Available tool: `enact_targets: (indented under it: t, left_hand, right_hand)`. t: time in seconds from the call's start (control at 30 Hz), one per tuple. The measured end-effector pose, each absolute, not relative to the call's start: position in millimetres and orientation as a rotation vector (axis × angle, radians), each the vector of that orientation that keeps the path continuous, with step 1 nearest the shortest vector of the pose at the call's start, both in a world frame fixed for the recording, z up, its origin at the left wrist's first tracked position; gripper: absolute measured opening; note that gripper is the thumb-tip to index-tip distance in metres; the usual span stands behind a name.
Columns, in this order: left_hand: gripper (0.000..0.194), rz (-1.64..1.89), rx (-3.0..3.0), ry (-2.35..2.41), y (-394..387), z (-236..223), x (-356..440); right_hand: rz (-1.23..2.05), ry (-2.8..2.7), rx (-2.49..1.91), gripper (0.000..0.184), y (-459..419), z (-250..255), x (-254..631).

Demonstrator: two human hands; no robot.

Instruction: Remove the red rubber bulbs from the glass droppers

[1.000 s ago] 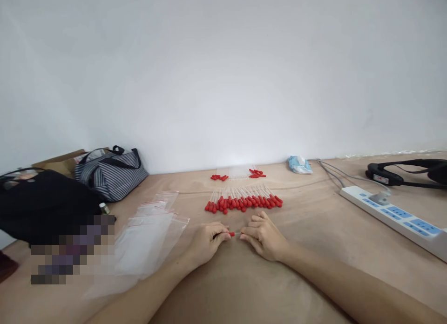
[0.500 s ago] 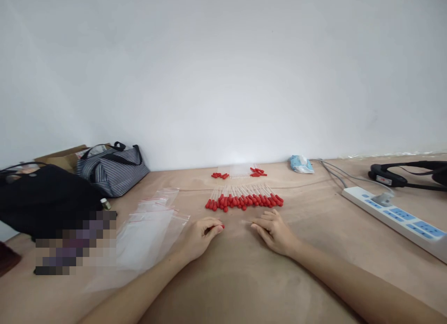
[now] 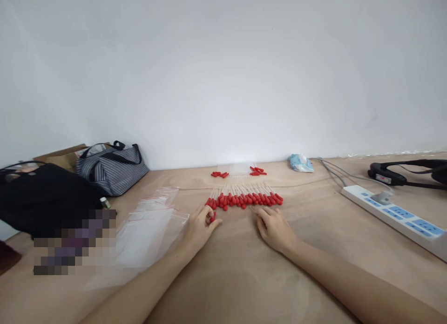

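A row of glass droppers with red rubber bulbs lies in front of me, the bulbs toward me and the thin clear tubes pointing away. My left hand is at the row's near left side, its fingers curled around a loose red rubber bulb and the thumb held a little apart. Just short of the row's middle, my right hand has its fingertips pinched on a slender clear glass tube; most of the tube is hidden.
Behind the row lie clear tubes with loose red bulbs. Zip bags are spread at left, near a striped bag and black bag. At right are a power strip, black headset and blue packet.
Both hands have moved slightly forward. My left thumb has come away from the fingers, showing more of the red bulb. The glass tube's tip has moved with my right hand toward the row.
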State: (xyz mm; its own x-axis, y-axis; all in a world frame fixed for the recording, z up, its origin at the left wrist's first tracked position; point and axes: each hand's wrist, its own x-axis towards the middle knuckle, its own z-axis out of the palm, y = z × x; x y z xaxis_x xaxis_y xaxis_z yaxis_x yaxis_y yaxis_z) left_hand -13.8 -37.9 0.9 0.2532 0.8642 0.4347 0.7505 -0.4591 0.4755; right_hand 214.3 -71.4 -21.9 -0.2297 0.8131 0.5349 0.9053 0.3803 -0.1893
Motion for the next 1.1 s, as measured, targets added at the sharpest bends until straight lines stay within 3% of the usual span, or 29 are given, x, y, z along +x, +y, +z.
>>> enact_targets:
  t: [0.3, 0.6, 0.87, 1.1]
  left_hand:
    - [0.026, 0.917, 2.312, 1.459, -43.4, -0.8, -17.4]
    - [0.016, 1.074, 2.457, 1.554, -21.1, 13.5, -11.7]
    - [0.031, 0.871, 2.524, 1.844, 1.2, 19.6, 10.8]
    - [0.025, 1.123, 2.444, 1.871, -4.5, 17.6, 5.1]
  right_hand:
    - [-0.020, -2.138, -1.432, 0.019, -76.1, -17.8, 210.7]
    - [0.050, -2.034, -1.403, 0.029, -75.8, -16.6, 213.7]
    - [0.027, -1.866, -1.422, 0.036, -69.0, -16.2, 225.7]
    - [0.091, -1.834, -1.352, 0.036, -64.5, -21.2, 227.4]
